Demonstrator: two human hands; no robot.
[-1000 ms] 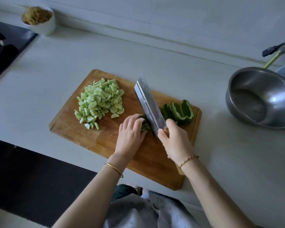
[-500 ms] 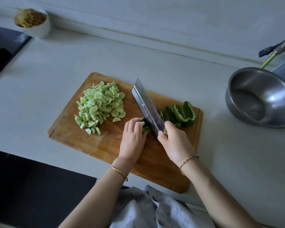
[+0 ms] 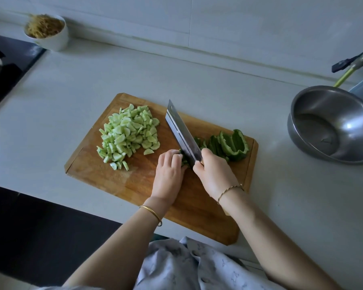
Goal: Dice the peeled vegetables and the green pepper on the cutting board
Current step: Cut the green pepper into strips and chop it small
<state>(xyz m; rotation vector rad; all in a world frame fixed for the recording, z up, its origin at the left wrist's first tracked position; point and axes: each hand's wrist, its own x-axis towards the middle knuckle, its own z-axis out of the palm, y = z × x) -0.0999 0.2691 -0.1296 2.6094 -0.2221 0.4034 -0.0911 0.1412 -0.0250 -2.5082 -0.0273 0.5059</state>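
Pepper strips (image 3: 184, 161) are pinned under curled left hand (image 3: 169, 174), beside cleaver (image 3: 180, 130) gripped by right hand (image 3: 214, 174) at centre: fingertips may be nicked.

pale countertop (image 3: 176, 76) beneath white tiled wall (image 3: 218, 21)

Left hand (image 3: 168, 176), fingers curled, pins pepper strips (image 3: 184, 161); right hand (image 3: 215, 174), just beside, grips the cleaver (image 3: 181, 132).

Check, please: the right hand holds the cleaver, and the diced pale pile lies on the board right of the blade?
No: the head view shows the diced pile left of the cleaver; the right hand does hold it.
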